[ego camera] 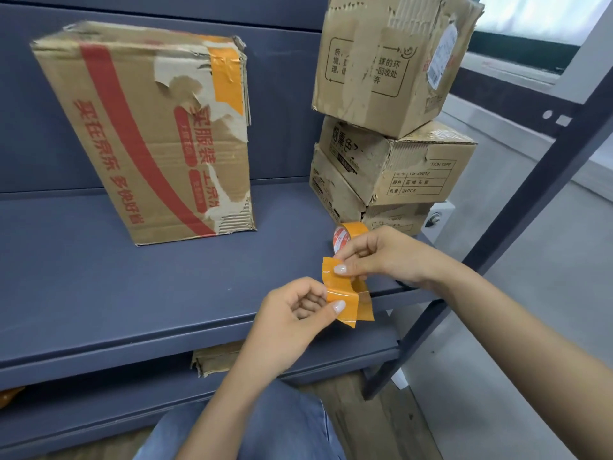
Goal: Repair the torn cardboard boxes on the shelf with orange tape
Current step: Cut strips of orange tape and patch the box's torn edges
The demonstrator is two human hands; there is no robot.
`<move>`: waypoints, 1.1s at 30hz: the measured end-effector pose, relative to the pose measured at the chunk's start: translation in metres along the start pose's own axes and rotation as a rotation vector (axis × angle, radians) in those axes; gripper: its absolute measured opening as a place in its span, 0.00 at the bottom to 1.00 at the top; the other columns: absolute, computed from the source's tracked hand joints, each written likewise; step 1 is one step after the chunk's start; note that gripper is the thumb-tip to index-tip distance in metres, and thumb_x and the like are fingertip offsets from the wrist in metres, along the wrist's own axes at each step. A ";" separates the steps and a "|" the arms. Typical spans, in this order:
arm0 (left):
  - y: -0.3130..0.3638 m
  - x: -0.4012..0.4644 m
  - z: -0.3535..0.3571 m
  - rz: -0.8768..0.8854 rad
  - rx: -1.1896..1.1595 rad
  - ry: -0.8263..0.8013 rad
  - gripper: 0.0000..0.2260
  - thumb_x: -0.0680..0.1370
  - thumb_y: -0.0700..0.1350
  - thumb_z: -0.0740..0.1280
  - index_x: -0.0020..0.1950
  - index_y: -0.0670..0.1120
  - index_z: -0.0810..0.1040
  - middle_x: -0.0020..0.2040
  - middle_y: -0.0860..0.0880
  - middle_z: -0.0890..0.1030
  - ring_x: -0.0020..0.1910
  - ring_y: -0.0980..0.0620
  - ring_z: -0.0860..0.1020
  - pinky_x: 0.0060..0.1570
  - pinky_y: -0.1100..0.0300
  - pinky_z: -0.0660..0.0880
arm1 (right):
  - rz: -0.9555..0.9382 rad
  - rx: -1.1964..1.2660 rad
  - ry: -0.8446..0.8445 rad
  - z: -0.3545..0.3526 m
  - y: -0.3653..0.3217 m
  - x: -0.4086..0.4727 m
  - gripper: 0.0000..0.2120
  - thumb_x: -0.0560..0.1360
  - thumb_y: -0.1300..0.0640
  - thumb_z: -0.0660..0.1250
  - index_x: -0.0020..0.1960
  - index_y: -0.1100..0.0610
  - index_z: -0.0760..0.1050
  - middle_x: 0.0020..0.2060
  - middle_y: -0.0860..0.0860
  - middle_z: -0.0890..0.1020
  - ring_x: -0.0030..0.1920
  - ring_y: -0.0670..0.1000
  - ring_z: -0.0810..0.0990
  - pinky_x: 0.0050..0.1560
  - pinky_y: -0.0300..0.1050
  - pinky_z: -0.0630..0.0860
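A strip of orange tape (pixel 345 293) is stretched between my two hands above the shelf's front edge. My left hand (pixel 295 313) pinches its lower end and my right hand (pixel 381 257) pinches its upper end. The orange tape roll (pixel 348 235) stands on the shelf just behind my right hand. A large torn cardboard box (pixel 142 134) with red print leans upright at the left; a piece of orange tape (pixel 227 78) covers its top right corner. Three worn smaller boxes (pixel 391 161) are stacked at the right.
The blue-grey shelf board (pixel 116 277) carries all the boxes. A dark slanted metal brace (pixel 517 210) runs down the right side. Torn cardboard (pixel 215 358) pokes out on the lower shelf. My knee in jeans (pixel 265 426) is at the bottom.
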State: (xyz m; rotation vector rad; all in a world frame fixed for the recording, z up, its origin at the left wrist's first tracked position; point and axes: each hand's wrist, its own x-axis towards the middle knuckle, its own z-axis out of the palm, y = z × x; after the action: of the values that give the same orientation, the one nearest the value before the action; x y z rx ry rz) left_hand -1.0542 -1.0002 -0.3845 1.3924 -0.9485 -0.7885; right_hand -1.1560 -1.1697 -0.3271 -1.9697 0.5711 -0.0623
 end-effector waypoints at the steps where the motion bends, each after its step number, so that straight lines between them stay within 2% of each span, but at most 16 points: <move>1: 0.001 0.001 -0.003 -0.003 -0.002 0.006 0.04 0.73 0.39 0.73 0.43 0.40 0.80 0.39 0.45 0.82 0.36 0.57 0.76 0.40 0.67 0.75 | -0.021 0.006 0.020 0.000 -0.004 0.003 0.04 0.70 0.58 0.74 0.44 0.56 0.83 0.39 0.54 0.82 0.36 0.44 0.78 0.42 0.40 0.75; 3: 0.004 0.003 -0.008 -0.008 0.003 0.016 0.02 0.73 0.39 0.73 0.42 0.42 0.81 0.37 0.50 0.81 0.35 0.59 0.76 0.39 0.69 0.74 | -0.060 0.020 0.077 -0.001 -0.013 0.008 0.01 0.71 0.59 0.74 0.42 0.57 0.83 0.37 0.55 0.83 0.36 0.48 0.78 0.42 0.43 0.75; 5: 0.007 0.008 -0.014 -0.025 0.020 0.052 0.02 0.73 0.39 0.73 0.41 0.44 0.81 0.36 0.52 0.81 0.34 0.61 0.76 0.38 0.70 0.73 | -0.114 0.010 0.155 -0.004 -0.027 0.013 0.01 0.72 0.60 0.74 0.42 0.57 0.83 0.37 0.55 0.84 0.37 0.49 0.80 0.46 0.46 0.77; 6: 0.009 0.011 -0.018 -0.034 0.020 0.083 0.03 0.73 0.39 0.73 0.41 0.44 0.81 0.35 0.52 0.81 0.34 0.61 0.76 0.38 0.71 0.73 | -0.155 -0.007 0.183 -0.004 -0.035 0.016 0.01 0.72 0.60 0.74 0.41 0.57 0.83 0.36 0.53 0.85 0.38 0.48 0.81 0.47 0.45 0.78; 9: 0.020 0.025 -0.034 -0.058 -0.017 0.171 0.03 0.72 0.41 0.74 0.40 0.45 0.82 0.34 0.52 0.82 0.35 0.58 0.77 0.39 0.69 0.75 | -0.278 -0.079 0.235 -0.003 -0.062 0.026 0.04 0.73 0.60 0.73 0.40 0.55 0.82 0.33 0.46 0.84 0.36 0.40 0.81 0.42 0.33 0.75; 11: 0.031 0.035 -0.046 -0.093 -0.081 0.202 0.05 0.71 0.43 0.75 0.43 0.43 0.83 0.34 0.51 0.82 0.34 0.58 0.78 0.39 0.69 0.75 | -0.353 -0.163 0.299 -0.004 -0.079 0.034 0.04 0.73 0.58 0.73 0.40 0.53 0.82 0.33 0.43 0.83 0.36 0.38 0.80 0.41 0.31 0.74; 15: 0.058 0.060 -0.074 -0.141 -0.214 0.242 0.07 0.71 0.45 0.75 0.43 0.42 0.83 0.32 0.50 0.79 0.33 0.56 0.76 0.39 0.67 0.76 | -0.514 -0.271 0.416 -0.006 -0.121 0.057 0.03 0.73 0.57 0.73 0.41 0.51 0.82 0.36 0.43 0.84 0.39 0.42 0.81 0.44 0.34 0.77; 19: 0.090 0.082 -0.098 -0.111 -0.288 0.273 0.07 0.70 0.45 0.75 0.44 0.42 0.83 0.35 0.49 0.79 0.31 0.56 0.75 0.35 0.67 0.75 | -0.622 -0.355 0.502 -0.013 -0.164 0.093 0.02 0.73 0.55 0.74 0.43 0.54 0.84 0.39 0.45 0.85 0.43 0.44 0.83 0.47 0.38 0.79; 23: 0.119 0.105 -0.122 -0.008 -0.146 0.416 0.06 0.71 0.47 0.76 0.41 0.46 0.83 0.37 0.52 0.81 0.31 0.56 0.76 0.41 0.63 0.77 | -0.661 -0.388 0.578 -0.025 -0.195 0.132 0.05 0.74 0.54 0.73 0.46 0.55 0.85 0.40 0.45 0.85 0.42 0.43 0.82 0.48 0.39 0.79; 27: 0.141 0.123 -0.137 0.033 -0.133 0.446 0.06 0.73 0.47 0.75 0.43 0.44 0.83 0.36 0.51 0.81 0.30 0.57 0.76 0.41 0.62 0.77 | -0.656 -0.397 0.603 -0.033 -0.216 0.162 0.06 0.74 0.53 0.73 0.47 0.55 0.85 0.38 0.45 0.84 0.39 0.41 0.80 0.43 0.33 0.77; 30: 0.149 0.132 -0.143 0.058 -0.145 0.448 0.05 0.74 0.46 0.74 0.42 0.44 0.82 0.35 0.51 0.79 0.29 0.58 0.75 0.34 0.66 0.75 | -0.607 -0.391 0.594 -0.038 -0.224 0.180 0.06 0.73 0.53 0.74 0.46 0.55 0.86 0.36 0.44 0.83 0.37 0.39 0.79 0.36 0.27 0.72; 33: 0.154 0.139 -0.148 0.056 -0.202 0.445 0.04 0.74 0.44 0.73 0.42 0.44 0.82 0.36 0.50 0.79 0.28 0.58 0.74 0.31 0.67 0.75 | -0.551 -0.384 0.571 -0.039 -0.228 0.194 0.06 0.73 0.53 0.74 0.47 0.55 0.86 0.35 0.43 0.82 0.34 0.37 0.78 0.32 0.25 0.70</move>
State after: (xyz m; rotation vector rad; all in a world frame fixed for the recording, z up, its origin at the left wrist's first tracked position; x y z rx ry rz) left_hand -0.8738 -1.0520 -0.2121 1.2856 -0.5430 -0.4859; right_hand -0.9125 -1.2041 -0.1522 -2.4456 0.3947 -0.9403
